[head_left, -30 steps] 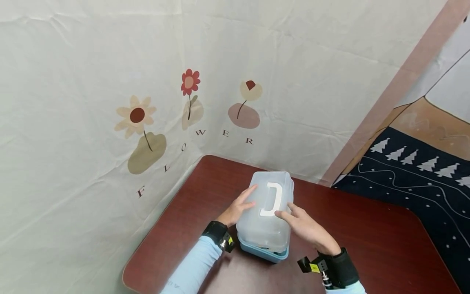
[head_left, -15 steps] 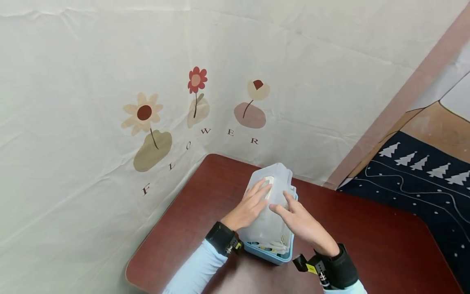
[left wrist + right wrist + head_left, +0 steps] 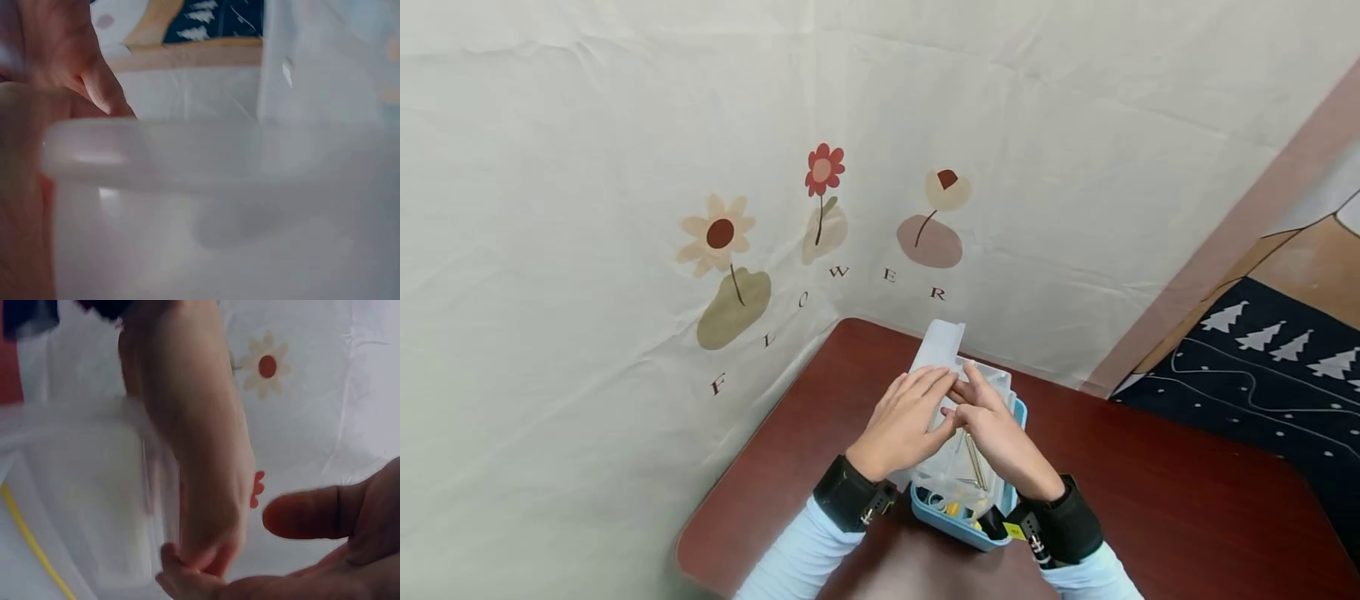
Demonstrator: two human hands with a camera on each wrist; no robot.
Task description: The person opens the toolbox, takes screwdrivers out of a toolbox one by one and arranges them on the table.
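On the table stands a light-blue storage box (image 3: 951, 527) with a translucent lid (image 3: 938, 343), now raised and tilted up to the left. My left hand (image 3: 902, 425) lies with straight fingers at the lid, its back toward the head camera. Close beside it, my right hand (image 3: 1000, 433) has its thumb and fingers apart, the fingertips right at the lid's edge. Inside, a clear tray (image 3: 936, 477) holds slim gold-coloured rods (image 3: 975, 462); small yellow and dark things (image 3: 955, 507) lie below it. The lid's frosted wall (image 3: 219, 231) fills much of the left wrist view.
The box sits on a dark red-brown table (image 3: 1150, 475) with rounded corners. Behind stands a pale cloth backdrop (image 3: 1060, 250) printed with flowers and letters. A navy cloth with white trees (image 3: 1247, 375) hangs at the right.
The lid, lying nearly flat over the box a second ago, has swung up to the left, uncovering the tray. My left hand has moved further over the lid, close to the right hand.
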